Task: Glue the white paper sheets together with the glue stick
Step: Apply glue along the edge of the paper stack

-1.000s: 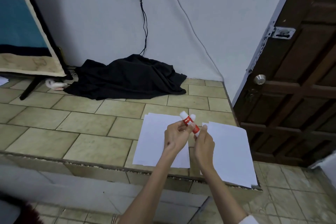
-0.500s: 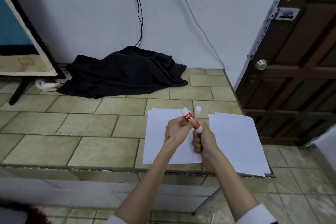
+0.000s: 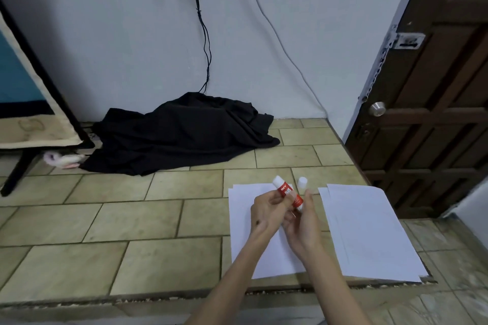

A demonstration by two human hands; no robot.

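Both hands hold a red glue stick [image 3: 288,193] with white ends, tilted with its top pointing up and left, above the papers. My left hand [image 3: 265,215] grips its red body. My right hand [image 3: 302,227] pinches its lower white end. The stick's white cap [image 3: 302,182] stands upright on the tiles just behind my hands. One stack of white paper sheets [image 3: 241,221] lies under my hands. A second stack of white sheets [image 3: 369,232] lies to its right, apart from the first.
The papers lie on a raised tiled ledge [image 3: 132,219] whose front edge runs just below them. A black cloth [image 3: 182,134] is heaped against the back wall, with cables hanging above it. A brown wooden door [image 3: 435,113] stands at the right. A board leans at the left.
Both hands have kept hold of the glue stick in about the same place. My right hand's fingers have shifted on the lower end. The papers have not moved.
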